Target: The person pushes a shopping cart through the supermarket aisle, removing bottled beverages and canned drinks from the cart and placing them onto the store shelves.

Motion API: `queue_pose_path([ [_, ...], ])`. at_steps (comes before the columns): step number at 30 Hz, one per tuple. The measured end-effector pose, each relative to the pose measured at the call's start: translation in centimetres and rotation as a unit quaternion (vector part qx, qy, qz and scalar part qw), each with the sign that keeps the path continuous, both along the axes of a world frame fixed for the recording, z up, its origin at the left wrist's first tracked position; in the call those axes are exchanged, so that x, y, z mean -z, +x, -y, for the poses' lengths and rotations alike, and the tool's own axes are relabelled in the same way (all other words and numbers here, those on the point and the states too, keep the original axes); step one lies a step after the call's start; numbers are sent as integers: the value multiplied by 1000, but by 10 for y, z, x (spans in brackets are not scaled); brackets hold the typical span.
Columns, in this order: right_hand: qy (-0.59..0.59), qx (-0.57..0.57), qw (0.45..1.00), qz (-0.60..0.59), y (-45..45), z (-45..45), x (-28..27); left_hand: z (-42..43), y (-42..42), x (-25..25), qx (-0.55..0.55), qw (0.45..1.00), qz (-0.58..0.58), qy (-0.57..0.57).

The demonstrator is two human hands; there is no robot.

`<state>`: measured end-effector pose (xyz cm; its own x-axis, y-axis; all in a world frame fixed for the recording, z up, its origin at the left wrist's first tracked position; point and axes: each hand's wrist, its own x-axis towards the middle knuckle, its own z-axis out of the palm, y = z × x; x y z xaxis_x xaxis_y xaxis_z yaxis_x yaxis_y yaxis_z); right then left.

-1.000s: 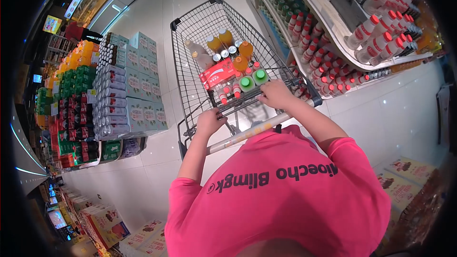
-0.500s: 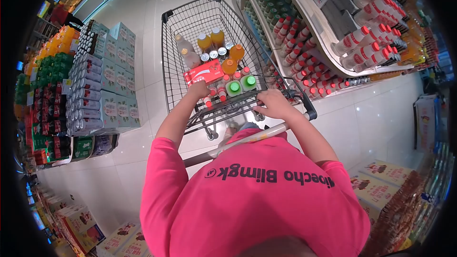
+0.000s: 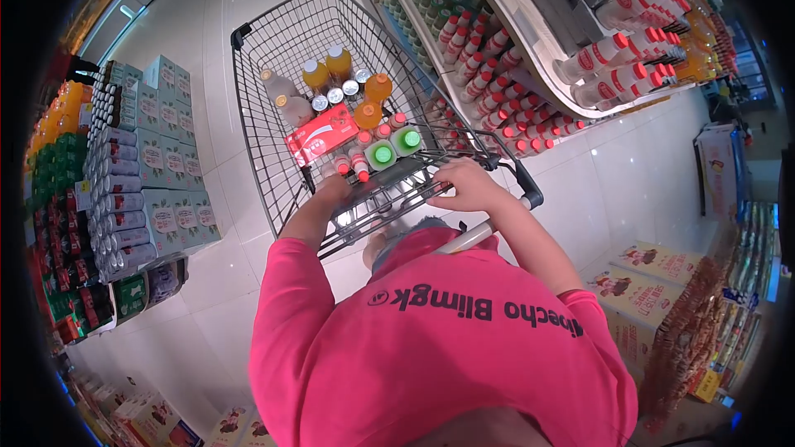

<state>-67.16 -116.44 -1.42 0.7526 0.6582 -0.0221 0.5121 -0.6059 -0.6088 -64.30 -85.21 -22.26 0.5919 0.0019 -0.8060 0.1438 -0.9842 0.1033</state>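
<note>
Tiled floor (image 3: 224,298), one cart (image 3: 241,36), two hands (image 3: 468,185)

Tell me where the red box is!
In the head view, the red box is in the cart, left of the orange bottles, beyond the red-capped bottles near the left hand.

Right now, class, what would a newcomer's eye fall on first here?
The bright pink shirt fills the bottom middle. Above it, a shopping cart holds a red box beside orange bottles. Red-capped bottles crowd the upper right.
</note>
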Motion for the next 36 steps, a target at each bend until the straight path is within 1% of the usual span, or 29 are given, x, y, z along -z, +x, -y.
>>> queue_pose_path([
  [2,-7,-3,1000,-16,2,1,2,5,-11,5,-74,997,25,0],
  [3,-8,-2,1000,-4,2,1,2,7,-11,8,-66,998,-4,12],
  [6,-5,9,998,-56,4,-3,-7,2,-9,6,-88,996,-13,5],
  [9,-3,8,999,-54,6,0,-4,-2,-13,35,-93,995,25,28],
  [10,-7,8,998,-59,5,0,-5,-2,-12,37,-102,994,33,19],
  [12,7,15,998,-57,4,0,-4,-2,-9,37,-79,997,15,22],
  [14,10,16,997,-70,7,0,-6,-7,-8,58,-96,994,15,44],
  [15,16,20,997,-75,7,1,-5,-6,-7,60,-106,993,16,56],
  [18,22,25,994,-100,9,1,-9,-3,-10,56,-86,994,35,61],
  [19,40,28,995,-90,8,3,-5,-3,-10,51,-104,993,46,42],
  [22,43,26,996,-78,8,3,-5,2,-11,30,-78,996,42,32],
  [23,44,25,996,-79,8,4,-4,1,-12,32,-73,997,32,18],
  [25,49,24,995,-78,8,3,-4,-8,-11,41,-63,998,13,-10],
  [27,50,27,993,-100,9,5,-1,-13,-13,71,-43,999,15,-9],
  [29,51,22,994,-95,10,5,3,-21,-11,65,-23,999,32,0],
  [30,51,25,994,-96,10,5,2,-18,-12,50,-15,999,45,5],
  [32,50,27,994,-97,9,5,2,-18,-5,27,-43,998,35,-26],
  [34,51,18,996,-66,9,6,14,-27,4,32,62,996,-12,-56],
  [36,49,9,997,-54,10,8,19,-34,-4,37,27,998,21,-47],
])
